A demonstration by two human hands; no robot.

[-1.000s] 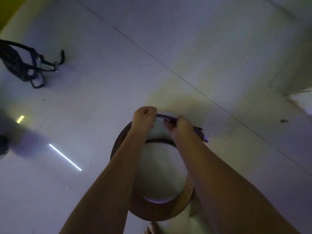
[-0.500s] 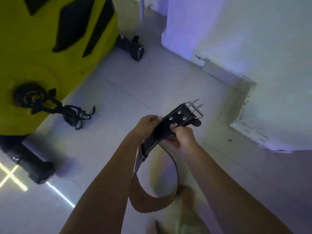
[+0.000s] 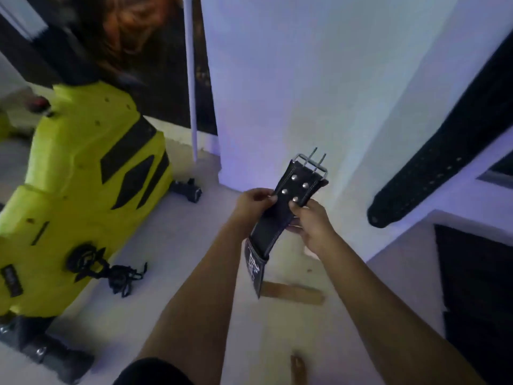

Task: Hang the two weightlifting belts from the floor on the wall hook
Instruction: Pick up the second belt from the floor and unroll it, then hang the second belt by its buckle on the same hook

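I hold a black leather weightlifting belt [image 3: 280, 218] with a brown lining in front of a white wall. Its steel two-prong buckle [image 3: 312, 163] points up, with four rivets below it. My left hand [image 3: 254, 201] pinches the belt's left edge. My right hand [image 3: 311, 220] grips its right edge just under the rivets. The belt's tail [image 3: 291, 293] hangs down past my forearms, its brown end near the floor. A second black belt [image 3: 433, 159] with rows of holes hangs slanted against the wall at the right. No hook is visible.
A yellow-green machine housing [image 3: 77, 190] stands on the left, with black straps [image 3: 119, 276] on the floor beside it. A small black object [image 3: 188, 190] lies near the wall corner [image 3: 219, 168]. A dark panel [image 3: 477, 287] fills the lower right.
I have risen from the floor with the belt in both hands. The view swung from floor tiles up to the wall, and the buckle end now points upward.
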